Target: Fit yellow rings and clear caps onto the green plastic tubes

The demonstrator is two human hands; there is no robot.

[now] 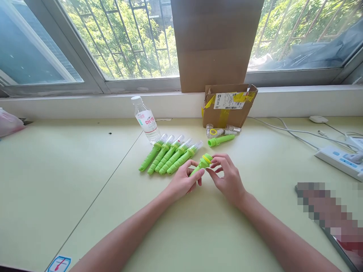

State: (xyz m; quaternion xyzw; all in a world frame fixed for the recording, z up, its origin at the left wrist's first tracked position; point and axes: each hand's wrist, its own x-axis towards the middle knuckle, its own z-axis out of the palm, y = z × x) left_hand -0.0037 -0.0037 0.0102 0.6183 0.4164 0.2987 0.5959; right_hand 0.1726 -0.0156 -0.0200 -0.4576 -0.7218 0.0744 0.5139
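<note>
A green plastic tube (202, 165) with a wide threaded end lies in my left hand (184, 179), whose fingers and thumb are closed round its narrow part. Around the threaded end sits a yellow ring (208, 158). My right hand (228, 177) is bent in a pinch at that end, fingertips on the ring's edge and thumb just below. To the left, several green tubes with clear caps (172, 155) lie side by side in a slanting row. Beyond my hands is a loose green tube (221, 140) without a clear cap.
Clear caps and small white parts (217, 132) lie before an open cardboard box (228, 107). A water bottle (146, 121) stands behind the row. On the right are a power strip (342, 160) with cables and a partly blurred phone-like object (329, 226).
</note>
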